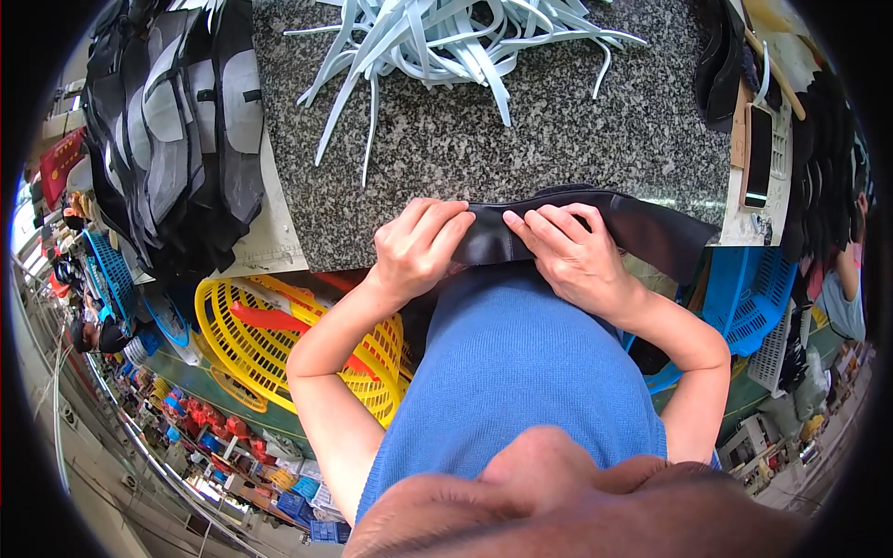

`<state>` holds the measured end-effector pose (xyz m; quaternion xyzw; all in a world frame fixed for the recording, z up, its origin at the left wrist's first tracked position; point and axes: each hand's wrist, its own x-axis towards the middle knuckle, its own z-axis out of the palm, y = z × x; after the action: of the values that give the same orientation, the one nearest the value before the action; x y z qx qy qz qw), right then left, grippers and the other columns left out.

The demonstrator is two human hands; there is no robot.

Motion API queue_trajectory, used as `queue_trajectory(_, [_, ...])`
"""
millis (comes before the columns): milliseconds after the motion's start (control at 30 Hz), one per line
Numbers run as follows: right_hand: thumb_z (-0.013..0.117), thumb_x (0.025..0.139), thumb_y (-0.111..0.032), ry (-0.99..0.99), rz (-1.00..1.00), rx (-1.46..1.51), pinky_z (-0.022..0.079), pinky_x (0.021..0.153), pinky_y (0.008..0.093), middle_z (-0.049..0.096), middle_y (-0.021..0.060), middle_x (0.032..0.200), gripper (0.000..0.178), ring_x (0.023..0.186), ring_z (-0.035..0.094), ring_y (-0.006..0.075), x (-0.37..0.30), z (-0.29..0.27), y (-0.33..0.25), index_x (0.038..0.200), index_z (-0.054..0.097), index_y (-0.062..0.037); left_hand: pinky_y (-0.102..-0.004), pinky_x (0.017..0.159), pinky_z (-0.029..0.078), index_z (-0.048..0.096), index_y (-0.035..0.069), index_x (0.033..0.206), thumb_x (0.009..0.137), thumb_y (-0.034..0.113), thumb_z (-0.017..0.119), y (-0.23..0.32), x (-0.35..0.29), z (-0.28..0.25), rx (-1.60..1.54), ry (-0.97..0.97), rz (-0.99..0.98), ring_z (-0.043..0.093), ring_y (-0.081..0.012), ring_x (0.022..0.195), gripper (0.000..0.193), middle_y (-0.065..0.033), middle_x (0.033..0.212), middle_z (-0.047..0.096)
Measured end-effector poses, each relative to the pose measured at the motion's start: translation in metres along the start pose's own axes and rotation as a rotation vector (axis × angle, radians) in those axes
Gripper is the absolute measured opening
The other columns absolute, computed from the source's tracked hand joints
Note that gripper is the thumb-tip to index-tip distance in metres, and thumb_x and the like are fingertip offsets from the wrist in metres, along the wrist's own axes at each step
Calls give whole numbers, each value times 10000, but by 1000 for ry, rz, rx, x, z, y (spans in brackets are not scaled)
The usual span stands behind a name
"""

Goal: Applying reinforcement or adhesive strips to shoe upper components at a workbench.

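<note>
A long, glossy black leather-like piece [656, 228] lies along the near edge of the speckled stone slab [558, 139], its wider end trailing to the right. My left hand [419, 244] pinches the left end of this piece by its upper edge. A short way to the right, my right hand [572, 256] is closed on the same edge, with bent fingers on top. Between the two hands the black surface hangs toward my blue knitted top. Beyond them, a tangled heap of pale blue flat strips [428, 42] rests on the slab.
Stacked black and grey cut pieces [177, 130] hang over the table's left side. A phone [758, 156] lies at the right edge, near more black pieces [823, 177]. Below are a yellow basket [244, 339] on the left and a blue basket [749, 302] on the right.
</note>
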<state>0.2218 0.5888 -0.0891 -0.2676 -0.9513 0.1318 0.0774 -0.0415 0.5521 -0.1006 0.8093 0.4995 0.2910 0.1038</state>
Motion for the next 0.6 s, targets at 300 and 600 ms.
queue_trajectory(300, [738, 882, -386, -86, 38, -17, 406, 1048, 393, 569, 11, 1243, 758, 1131, 559, 167, 3, 0, -7, 1571, 537, -144, -378, 1033, 420, 796, 164, 1139, 845, 259, 697, -9, -12, -6, 194, -49, 58, 666, -157, 1050, 325, 54, 1108, 771])
queue_trajectory(600, [787, 828, -509, -14, -1, 181, 473, 986, 353, 595, 61, 1252, 851, 1124, 584, 195, 38, 12, -19, 1472, 570, 4, -329, 1035, 449, 770, 175, 1230, 929, 238, 664, -36, -21, -19, 286, -134, 330, 626, -104, 1204, 325, 73, 1264, 751])
